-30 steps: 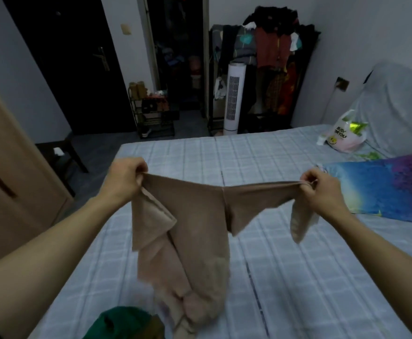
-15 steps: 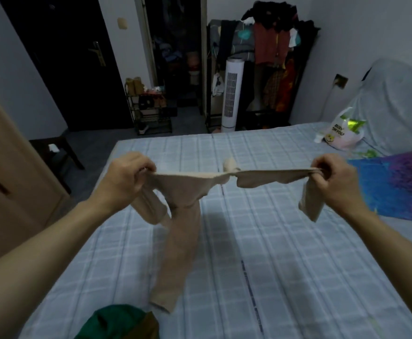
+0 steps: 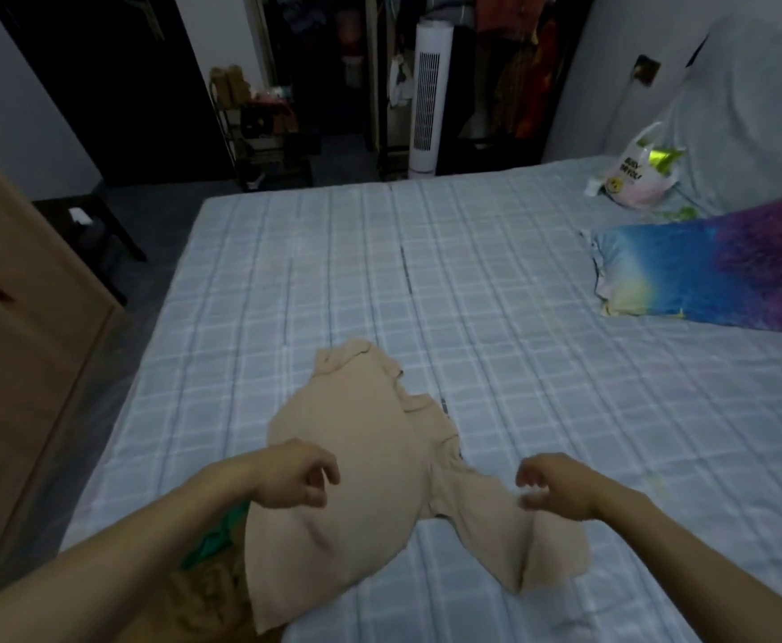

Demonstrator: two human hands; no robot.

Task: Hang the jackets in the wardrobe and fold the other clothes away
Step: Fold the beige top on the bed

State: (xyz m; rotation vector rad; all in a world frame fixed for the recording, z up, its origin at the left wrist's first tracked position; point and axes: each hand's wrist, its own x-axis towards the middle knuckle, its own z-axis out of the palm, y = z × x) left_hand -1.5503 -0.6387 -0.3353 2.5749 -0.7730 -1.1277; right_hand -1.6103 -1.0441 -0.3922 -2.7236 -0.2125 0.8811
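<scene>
A beige garment (image 3: 366, 457) lies spread on the checked bed (image 3: 496, 280), its far end bunched toward the middle. My left hand (image 3: 294, 475) hovers over its left part with fingers curled and apart, holding nothing. My right hand (image 3: 549, 487) hovers over the garment's right flap, fingers loosely apart, also free. A green garment (image 3: 215, 536) peeks out under the beige one's near left edge, beside some tan fabric (image 3: 203, 601).
A colourful pillow (image 3: 713, 271) and a plastic bag (image 3: 635, 176) lie at the bed's right. A wooden wardrobe (image 3: 13, 364) stands left. Beyond the bed are a white tower fan (image 3: 426, 95), a rack of hanging clothes (image 3: 514, 76) and a shelf trolley (image 3: 264, 127).
The beige garment, held stretched in the air between both hands, now lies flat on the bed. Both hands have let go and dropped low over it.
</scene>
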